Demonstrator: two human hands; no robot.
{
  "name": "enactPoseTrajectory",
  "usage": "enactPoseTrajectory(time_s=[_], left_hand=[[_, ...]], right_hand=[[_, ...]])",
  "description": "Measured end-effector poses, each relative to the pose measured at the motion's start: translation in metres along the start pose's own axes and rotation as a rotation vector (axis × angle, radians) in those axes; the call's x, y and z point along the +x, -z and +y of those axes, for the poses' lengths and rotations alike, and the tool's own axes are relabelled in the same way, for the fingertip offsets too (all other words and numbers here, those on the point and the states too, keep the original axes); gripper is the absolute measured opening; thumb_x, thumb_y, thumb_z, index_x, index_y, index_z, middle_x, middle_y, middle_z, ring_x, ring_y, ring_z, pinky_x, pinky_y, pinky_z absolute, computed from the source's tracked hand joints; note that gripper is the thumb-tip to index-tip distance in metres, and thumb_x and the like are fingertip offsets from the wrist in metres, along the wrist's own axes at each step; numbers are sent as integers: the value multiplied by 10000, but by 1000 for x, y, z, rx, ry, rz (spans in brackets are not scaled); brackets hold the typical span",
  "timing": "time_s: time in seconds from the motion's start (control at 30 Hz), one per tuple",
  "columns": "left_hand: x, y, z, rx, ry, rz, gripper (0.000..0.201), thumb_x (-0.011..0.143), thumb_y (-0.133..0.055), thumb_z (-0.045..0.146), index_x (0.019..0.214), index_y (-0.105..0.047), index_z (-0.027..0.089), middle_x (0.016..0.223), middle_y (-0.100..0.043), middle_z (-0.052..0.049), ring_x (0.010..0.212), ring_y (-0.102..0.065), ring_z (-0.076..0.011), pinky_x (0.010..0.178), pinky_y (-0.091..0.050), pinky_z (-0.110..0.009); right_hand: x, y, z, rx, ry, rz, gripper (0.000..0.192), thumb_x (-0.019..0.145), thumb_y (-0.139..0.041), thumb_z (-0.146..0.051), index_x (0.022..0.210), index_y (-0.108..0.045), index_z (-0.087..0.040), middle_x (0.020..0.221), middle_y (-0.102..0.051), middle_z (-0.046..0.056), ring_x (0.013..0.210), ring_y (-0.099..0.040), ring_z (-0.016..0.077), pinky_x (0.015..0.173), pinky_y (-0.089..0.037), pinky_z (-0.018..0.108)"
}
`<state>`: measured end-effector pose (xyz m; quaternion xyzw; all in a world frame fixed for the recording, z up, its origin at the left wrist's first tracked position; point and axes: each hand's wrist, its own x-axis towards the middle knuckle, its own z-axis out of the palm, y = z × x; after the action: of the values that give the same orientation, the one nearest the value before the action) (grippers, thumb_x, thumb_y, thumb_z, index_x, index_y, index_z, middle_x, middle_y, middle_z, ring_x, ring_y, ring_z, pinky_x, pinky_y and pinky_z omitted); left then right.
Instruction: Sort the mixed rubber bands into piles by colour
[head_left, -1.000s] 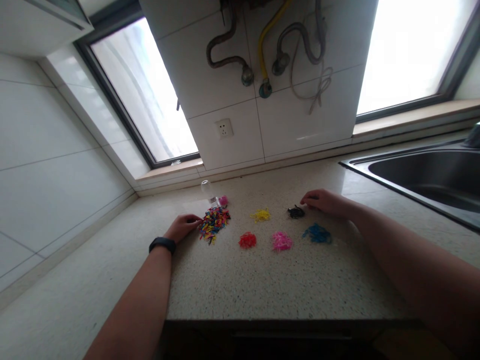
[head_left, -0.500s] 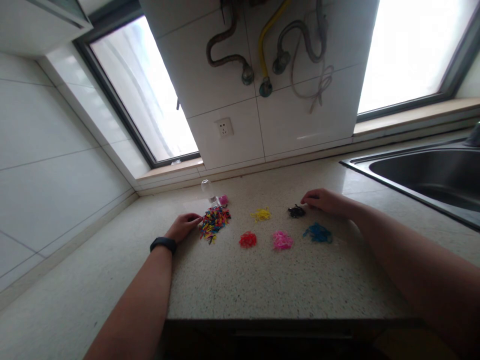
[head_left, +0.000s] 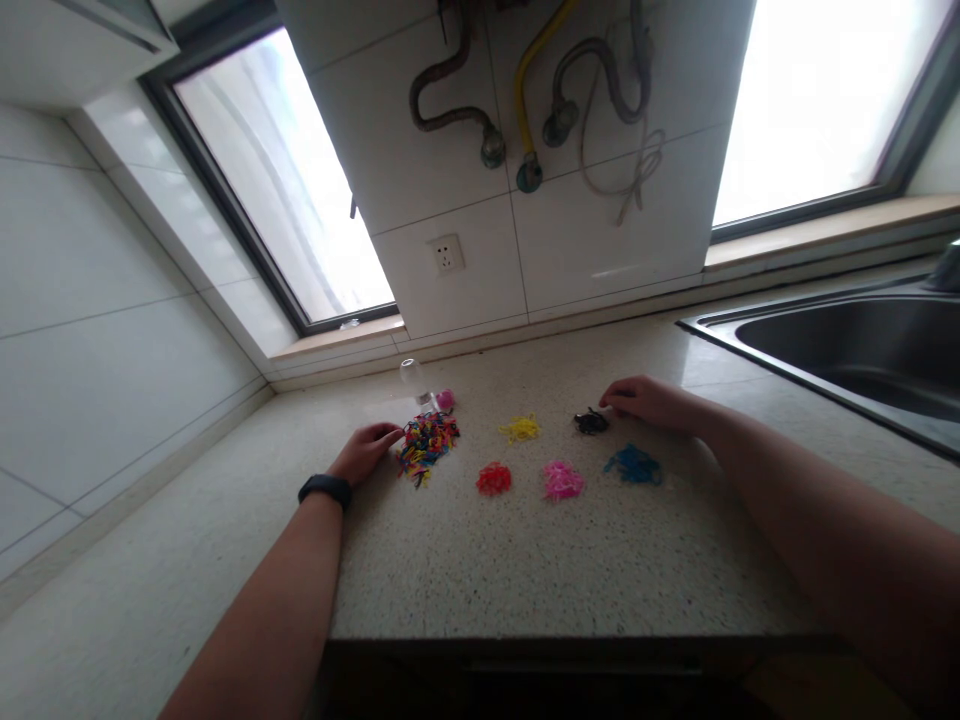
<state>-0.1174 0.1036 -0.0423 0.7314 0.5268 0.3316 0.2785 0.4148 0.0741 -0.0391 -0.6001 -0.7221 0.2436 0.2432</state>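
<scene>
two hands at opposite ends of the sorted bands

two hands rest on the speckled stone worktop point(head_left: 525, 570). left hand point(head_left: 365, 450), fingers loosely curled, touches the mixed multicoloured pile of small elastic bands point(head_left: 426, 443) just to its right. right hand point(head_left: 651, 401), whether pinching anything i cannot tell, sits beside the small black band heap point(head_left: 591, 422).

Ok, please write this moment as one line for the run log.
left hand: at mixed pile | right hand: at black pile | sorted: yellow pile, red pile, pink pile, blue pile
</scene>
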Motion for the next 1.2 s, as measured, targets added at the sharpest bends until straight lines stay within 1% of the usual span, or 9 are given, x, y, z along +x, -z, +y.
enactPoseTrajectory(time_s=[0.1,0.2,0.4,0.5,0.6,0.7,1.0,1.2], left_hand=[[1,-1,-1,-8,0,4,482,786,-656,587,939,-734,137,743,-671,-28,632,-529,-153,591,-398,-266],[3,-2,-3,-20,-8,5,468,791,-656,577,933,-717,136,714,-636,-16,619,-503,-141,583,-383,-258],[6,-6,0,-62,-34,22,433,776,-673,568,903,-695,154,771,-645,-29,709,-557,-164,655,-428,-266],[6,-8,2,-96,-44,31,429,785,-658,577,894,-677,163,811,-658,-42,743,-582,-175,649,-440,-263],[7,-9,2,-122,-47,28,430,801,-641,579,900,-666,162,849,-672,-57,745,-590,-174,624,-444,-258],[8,-10,0,-134,-46,25,426,809,-636,574,899,-661,158,837,-672,-57,732,-586,-168,616,-445,-255],[12,-11,-9,-133,-54,44,375,788,-681,518,901,-664,161,840,-672,-42,743,-585,-163,688,-468,-276],[13,-12,-9,-135,-50,48,369,760,-722,484,928,-670,160,876,-692,-48,777,-616,-174,703,-478,-284]], right_hand=[[0,0,-1,-9,8,4,375,842,-534,-439,976,-742,-158,771,-705,67,585,-538,150,555,-395,282],[1,0,0,-8,13,-1,389,844,-533,-456,978,-741,-157,753,-699,60,588,-538,148,559,-397,278],[2,0,0,-38,17,-8,389,850,-529,-451,992,-741,-157,768,-697,65,609,-546,157,582,-403,287],[2,0,0,-38,11,-2,382,852,-522,-442,988,-743,-162,770,-700,65,616,-548,161,581,-401,287],[2,-1,1,-35,1,-8,391,850,-524,-453,992,-742,-161,764,-698,65,593,-533,156,569,-392,289],[2,-1,2,-35,11,-8,392,847,-531,-460,998,-741,-166,771,-698,62,603,-539,158,574,-392,287],[2,0,1,-23,11,-11,396,843,-530,-463,986,-740,-159,755,-687,59,609,-541,155,579,-394,283],[3,-1,3,-28,11,-14,398,847,-527,-464,995,-736,-159,774,-700,65,608,-542,158,573,-396,285]])
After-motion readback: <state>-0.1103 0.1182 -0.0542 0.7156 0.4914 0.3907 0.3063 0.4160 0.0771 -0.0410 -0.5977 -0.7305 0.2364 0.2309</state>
